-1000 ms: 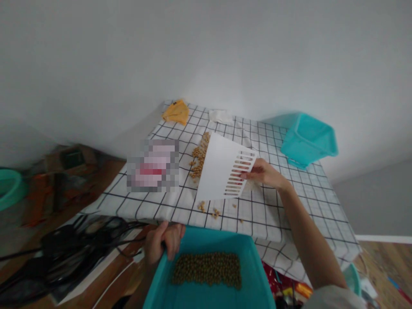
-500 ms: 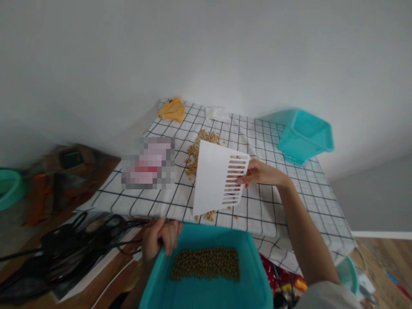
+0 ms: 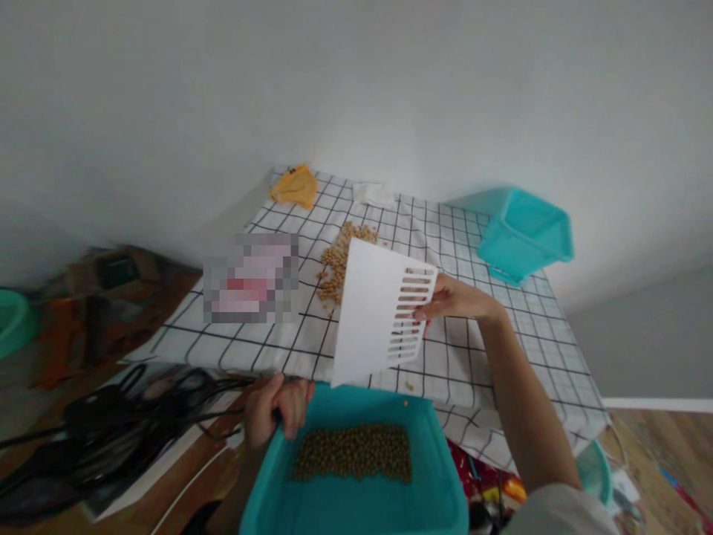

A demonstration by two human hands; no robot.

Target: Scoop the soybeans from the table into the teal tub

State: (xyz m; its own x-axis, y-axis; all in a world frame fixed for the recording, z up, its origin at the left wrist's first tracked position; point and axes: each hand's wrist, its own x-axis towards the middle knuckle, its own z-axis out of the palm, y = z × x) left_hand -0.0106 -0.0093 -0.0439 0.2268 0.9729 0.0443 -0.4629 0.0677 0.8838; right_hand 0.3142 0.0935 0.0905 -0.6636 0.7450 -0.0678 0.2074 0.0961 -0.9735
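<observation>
Gripped at its slotted end, a flat white plastic panel [image 3: 370, 308] is in my right hand [image 3: 454, 299], tilted over the checked tablecloth. Its lower corner reaches the table's front edge, just above the teal bin. Dried soybeans [image 3: 334, 267] lie in a loose pile on the cloth, partly hidden behind the panel. My left hand [image 3: 281, 405] is closed around the upper left rim of the teal bin [image 3: 356, 505], which stands against the table's front. More beans [image 3: 356, 452] cover part of the bin's bottom, and a stray bean shows near its back wall.
A turquoise basket [image 3: 526, 234] stands at the table's right rear. An orange cloth [image 3: 295, 186] and a white cloth [image 3: 373, 195] lie at the back. A blurred-out pink item [image 3: 250, 279] lies left. Black cables [image 3: 150, 405] hang below, left of the bin.
The white panel has come slightly nearer the table's front edge, its lower corner now at the bin. Beans that lay by that corner no longer show there. My left hand keeps its hold.
</observation>
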